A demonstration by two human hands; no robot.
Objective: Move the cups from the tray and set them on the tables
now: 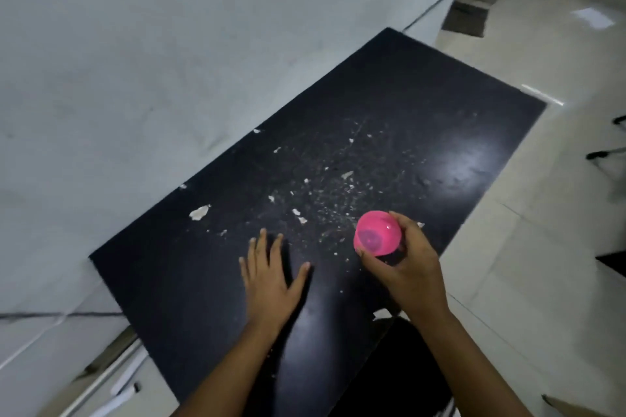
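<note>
A pink plastic cup (376,233) is in my right hand (404,267), tilted on its side so that its inside faces me. It hangs just over the right part of a black table (203,288). My thumb and fingers wrap its rim and wall. My left hand (271,278) is spread flat with fingers apart, low over the table's middle, holding nothing. No tray is in view.
White flakes and dust speckle the table's middle (325,186). A pale wall (169,61) runs along the table's left side. Light floor tiles (542,247) lie to the right, with dark furniture legs (606,156) at the right edge.
</note>
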